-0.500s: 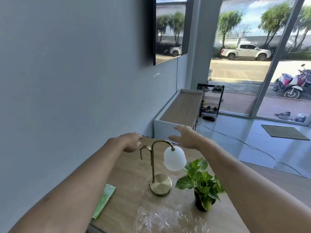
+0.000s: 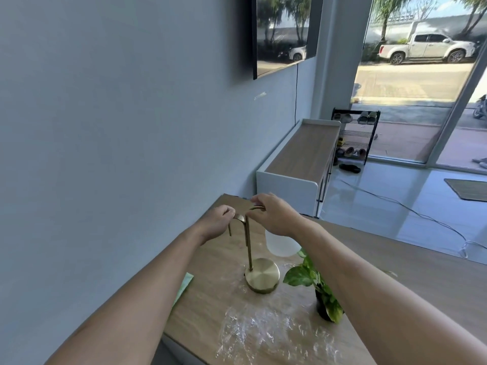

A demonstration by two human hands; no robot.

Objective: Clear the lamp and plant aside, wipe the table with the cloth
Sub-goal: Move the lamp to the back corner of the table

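A brass lamp [image 2: 262,276] with a round base and a white globe shade [image 2: 282,246] stands on the wooden table [image 2: 421,272]. My left hand [image 2: 217,225] pinches the smaller arch at the lamp's top. My right hand [image 2: 276,216] closes over the taller arch, above the shade. A small potted plant [image 2: 320,291] with green leaves stands right of the lamp, partly behind my right forearm. A green cloth [image 2: 184,285] lies at the table's left edge, mostly hidden by my left arm.
White powdery smears [image 2: 263,335] cover the near table surface. The wall runs along the table's left side. A low white cabinet [image 2: 297,164] stands beyond the table, with a shoe rack [image 2: 353,138] and glass doors behind it. A cable [image 2: 421,217] lies on the floor.
Both hands have dropped onto the top of the lamp and closed on its arches. The camera has shifted closer and to the left.
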